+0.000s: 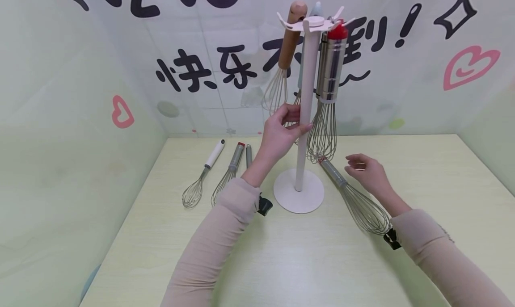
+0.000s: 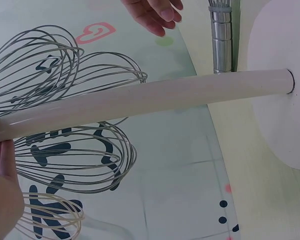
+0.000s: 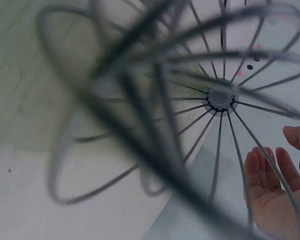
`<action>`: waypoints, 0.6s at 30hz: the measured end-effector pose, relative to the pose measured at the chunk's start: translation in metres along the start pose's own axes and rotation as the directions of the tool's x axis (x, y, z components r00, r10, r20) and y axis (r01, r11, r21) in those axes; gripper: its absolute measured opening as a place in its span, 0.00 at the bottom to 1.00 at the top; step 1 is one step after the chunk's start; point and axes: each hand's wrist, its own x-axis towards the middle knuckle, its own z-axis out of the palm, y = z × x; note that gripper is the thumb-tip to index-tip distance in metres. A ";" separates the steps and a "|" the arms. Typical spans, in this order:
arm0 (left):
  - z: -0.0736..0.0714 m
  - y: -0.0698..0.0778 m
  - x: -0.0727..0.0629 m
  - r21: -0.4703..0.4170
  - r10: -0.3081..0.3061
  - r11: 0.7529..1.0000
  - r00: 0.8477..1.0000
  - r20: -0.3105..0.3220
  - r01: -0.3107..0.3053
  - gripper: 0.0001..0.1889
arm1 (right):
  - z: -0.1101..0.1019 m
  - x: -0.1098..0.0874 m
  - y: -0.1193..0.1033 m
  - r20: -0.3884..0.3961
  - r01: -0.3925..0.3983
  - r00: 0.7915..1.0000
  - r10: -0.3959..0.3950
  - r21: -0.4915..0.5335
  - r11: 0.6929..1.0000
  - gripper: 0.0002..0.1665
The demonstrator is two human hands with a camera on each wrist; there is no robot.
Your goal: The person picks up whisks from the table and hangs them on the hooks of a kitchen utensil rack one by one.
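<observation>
In the head view my left hand (image 1: pixel 275 137) grips the upright pole of a white rack (image 1: pixel 301 164), thumb across the front and fingers behind. Its round base stands on the table. From the hooked top hang a wooden-handled whisk (image 1: pixel 288 48), a steel whisk with a red end (image 1: pixel 335 65) and others partly hidden by the pole. My right hand (image 1: pixel 368 175) hovers right of the pole, fingers loosely bent and holding nothing. Just left of it a large steel whisk (image 1: pixel 364 206) lies slanted on the table, its handle end near the base; its wires fill the right wrist view.
Left of the rack lie a white-handled whisk (image 1: pixel 212 157), a steel-handled whisk (image 1: pixel 236 157) and a thin grey handle (image 1: pixel 249 154), partly covered by my left arm. Behind the table (image 1: pixel 306 262) hangs a pale printed sheet (image 1: pixel 225 88) with black lettering.
</observation>
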 end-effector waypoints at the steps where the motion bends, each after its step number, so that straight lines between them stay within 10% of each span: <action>1: 0.000 0.000 0.000 -0.001 0.001 1.000 1.000 0.000 -0.001 0.21 | 0.001 0.000 0.000 0.003 0.001 1.000 -0.001 -0.003 1.000 0.24; 18: 0.000 0.001 0.000 -0.009 -0.014 1.000 1.000 0.002 0.014 0.21 | 0.016 0.004 0.012 0.048 -0.015 0.999 0.016 -0.029 0.999 0.24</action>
